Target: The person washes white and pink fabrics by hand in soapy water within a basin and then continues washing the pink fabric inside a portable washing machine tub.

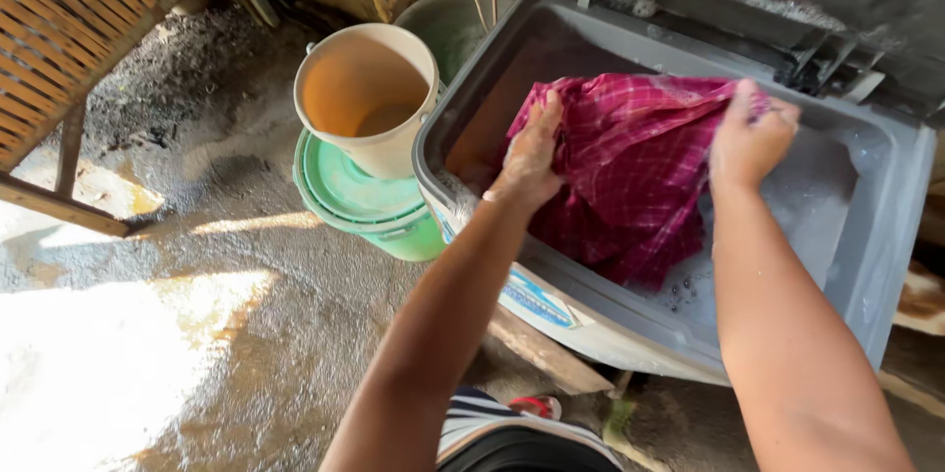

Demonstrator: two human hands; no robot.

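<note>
Below both hands lies a grey plastic tub [886, 226] with soapy water in it, and out of it rises a red checked cloth [630, 167] stretched between them. The left hand [532, 152] grips the cloth's near edge and the right hand [753, 137] pinches its far corner. Left of the left hand a cream bucket [366, 98] stands on a green bucket [359, 201].

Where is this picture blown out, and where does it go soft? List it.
Head view: sunlight burns out the wet floor at lower left; the cream bucket glows evenly; the plaid cloth and both hands, left hand and right hand, stay sharp; the tub's far rim is dim and hazy.
</note>
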